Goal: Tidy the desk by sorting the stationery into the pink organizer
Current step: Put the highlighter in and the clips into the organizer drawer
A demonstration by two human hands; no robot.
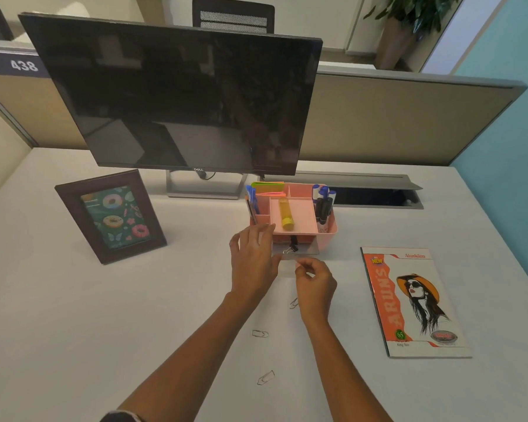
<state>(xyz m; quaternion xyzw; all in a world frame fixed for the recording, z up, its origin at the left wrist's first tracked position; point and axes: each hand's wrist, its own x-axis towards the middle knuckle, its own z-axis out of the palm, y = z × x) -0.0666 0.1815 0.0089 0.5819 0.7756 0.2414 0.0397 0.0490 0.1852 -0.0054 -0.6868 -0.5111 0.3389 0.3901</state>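
Dark wood framed a doughnut picture (112, 216) standing at the left of the white bench (73, 300), with a black monitor (177, 99) behind. Three paper clips (260, 333) lay loose between the forearms. The left hand (252, 263) rested with fingers spread against the pink organizer (293, 213). The organizer held pens, sticky notes and a yellow glue stick (285, 214); a black binder clip (291, 243) sat in its clear front drawer. The right hand (314, 281) had its grip pinched narrow; what it held I could not tell. A notebook (415, 303) lay at the right.

Pink organizer (328, 228), yellow glue stick (285, 214), black binder clip (293, 241).
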